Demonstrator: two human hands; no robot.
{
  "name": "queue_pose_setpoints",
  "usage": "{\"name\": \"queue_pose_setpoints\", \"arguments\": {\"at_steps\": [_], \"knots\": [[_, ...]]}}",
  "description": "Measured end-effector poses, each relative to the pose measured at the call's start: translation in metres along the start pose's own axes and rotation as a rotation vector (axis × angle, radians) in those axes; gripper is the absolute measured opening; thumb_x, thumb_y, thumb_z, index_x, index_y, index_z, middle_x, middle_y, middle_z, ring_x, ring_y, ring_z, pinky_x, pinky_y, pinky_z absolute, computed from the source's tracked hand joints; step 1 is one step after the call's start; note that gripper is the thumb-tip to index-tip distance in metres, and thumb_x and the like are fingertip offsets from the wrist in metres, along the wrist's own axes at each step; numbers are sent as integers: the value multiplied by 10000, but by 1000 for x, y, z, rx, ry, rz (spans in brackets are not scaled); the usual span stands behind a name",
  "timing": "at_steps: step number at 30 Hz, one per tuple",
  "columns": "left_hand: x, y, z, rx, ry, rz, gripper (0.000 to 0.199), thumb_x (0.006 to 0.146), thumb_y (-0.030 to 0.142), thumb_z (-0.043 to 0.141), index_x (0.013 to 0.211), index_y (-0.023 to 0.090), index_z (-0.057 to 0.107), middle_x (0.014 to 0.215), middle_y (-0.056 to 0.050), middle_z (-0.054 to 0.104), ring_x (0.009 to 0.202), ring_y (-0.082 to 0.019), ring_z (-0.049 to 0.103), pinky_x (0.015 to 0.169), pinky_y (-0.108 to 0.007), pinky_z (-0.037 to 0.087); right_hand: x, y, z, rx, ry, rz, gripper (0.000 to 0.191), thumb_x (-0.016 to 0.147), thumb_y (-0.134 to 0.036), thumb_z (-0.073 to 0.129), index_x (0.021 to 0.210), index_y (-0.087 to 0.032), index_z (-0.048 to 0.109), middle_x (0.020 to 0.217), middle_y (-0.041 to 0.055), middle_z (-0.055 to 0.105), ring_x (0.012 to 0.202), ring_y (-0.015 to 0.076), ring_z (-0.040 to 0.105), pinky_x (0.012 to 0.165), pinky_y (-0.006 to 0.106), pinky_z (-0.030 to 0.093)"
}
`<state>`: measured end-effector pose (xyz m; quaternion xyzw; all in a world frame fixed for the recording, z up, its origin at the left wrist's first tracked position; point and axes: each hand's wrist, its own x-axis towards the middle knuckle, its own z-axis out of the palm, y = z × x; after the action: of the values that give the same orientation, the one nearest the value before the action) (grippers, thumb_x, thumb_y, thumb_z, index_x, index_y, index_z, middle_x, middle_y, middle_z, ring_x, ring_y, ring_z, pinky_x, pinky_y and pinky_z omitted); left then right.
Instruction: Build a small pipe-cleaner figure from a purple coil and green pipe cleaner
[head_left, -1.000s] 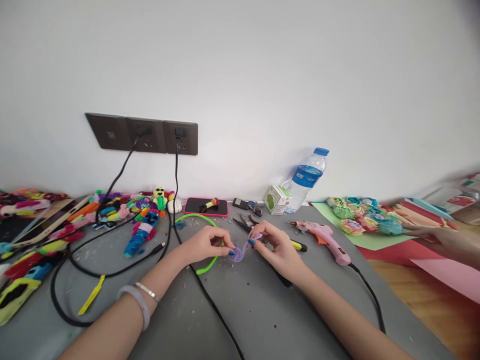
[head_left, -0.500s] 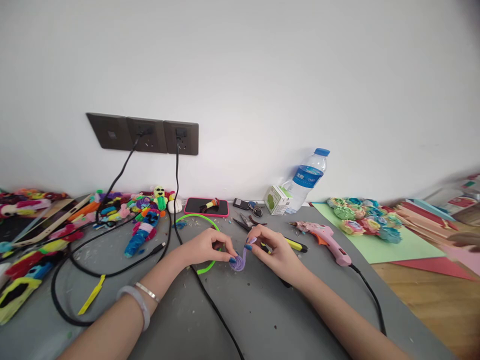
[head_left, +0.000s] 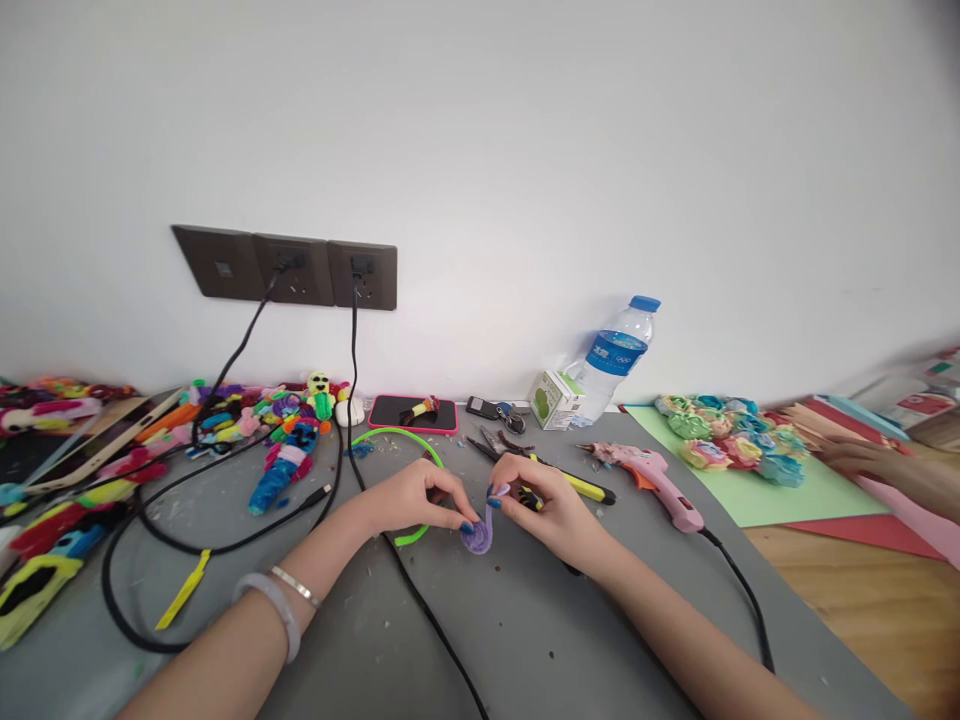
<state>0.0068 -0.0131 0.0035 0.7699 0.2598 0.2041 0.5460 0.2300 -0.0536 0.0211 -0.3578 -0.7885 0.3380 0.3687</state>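
Observation:
A purple pipe cleaner [head_left: 478, 541], coiled into a flat spiral at one end, is held between my two hands above the grey table. My left hand [head_left: 420, 500] pinches the coil between thumb and fingertip. Its loose end, rising from the coil's right side, is pinched by my right hand [head_left: 544, 505]. A bright green pipe cleaner [head_left: 438, 456] curves behind my left hand. Pliers with yellow and black handles [head_left: 589, 488] lie behind my right hand, partly hidden by it.
A pink glue gun [head_left: 664, 490] lies to the right, its cord running forward. Black cables [head_left: 420, 590] cross the table. Pipe-cleaner figures [head_left: 285, 465] crowd the left. A phone [head_left: 382, 413], a small box [head_left: 556, 400] and a water bottle [head_left: 616, 355] stand along the wall. Another person's hand [head_left: 862, 462] reaches over paper at right.
The purple coil has dipped slightly, and its free end bends more sharply near my right fingers. At far right, the other person's hand has moved left, toward the paper flowers.

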Motion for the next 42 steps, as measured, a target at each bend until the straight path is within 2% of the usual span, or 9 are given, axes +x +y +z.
{"name": "queue_pose_setpoints", "arguments": {"at_steps": [7,16,19,22,27,31,37,42], "knots": [[1,2,0,-8,-7,-4,200,766,329,711,867,178,795,756,-67,712,682,-155,542,600,-248,392,-1,1,0,-7,3,-10,81,905,-179,534,831,-212,536,796,25,556,702,146,501,611,253,422],[0,0,0,-42,14,-18,264,769,388,705,887,166,786,731,-53,683,594,-118,480,547,-233,356,0,4,0,7,40,27,72,907,-196,531,838,-211,540,811,29,554,719,152,508,612,259,402],[1,0,0,-92,87,-36,298,799,411,670,927,162,773,794,-59,687,632,-124,512,573,-230,376,0,9,-3,50,132,70,41,907,-220,545,867,-214,551,848,34,566,734,153,519,636,268,410],[1,1,-1,-129,212,-22,341,843,441,608,938,154,766,856,-74,693,710,-144,541,641,-242,401,0,14,-5,162,227,88,48,906,-257,565,884,-218,549,873,34,565,729,146,516,646,268,429],[1,2,-2,-178,376,-73,433,876,499,525,940,135,753,774,-61,655,644,-128,481,598,-241,379,1,16,-7,234,296,82,58,898,-261,582,879,-218,548,889,37,571,748,145,523,638,258,444],[2,0,-2,-240,421,-80,366,840,453,589,1041,169,705,861,-52,650,644,-116,491,584,-228,386,2,13,-7,159,335,20,36,899,-215,561,873,-219,536,885,37,575,793,152,543,662,258,449],[3,1,-1,-292,419,-44,265,796,394,658,939,170,653,960,-60,630,787,-144,548,641,-233,429,1,6,-8,-138,307,-88,133,880,-101,513,832,-221,483,862,38,578,779,157,548,665,272,435],[2,0,-1,-299,382,-67,233,798,359,662,935,172,634,973,-61,631,844,-161,572,699,-254,443,-1,-1,-6,-250,252,-224,180,865,-47,510,861,-225,487,851,40,587,776,157,560,655,272,433]]}}
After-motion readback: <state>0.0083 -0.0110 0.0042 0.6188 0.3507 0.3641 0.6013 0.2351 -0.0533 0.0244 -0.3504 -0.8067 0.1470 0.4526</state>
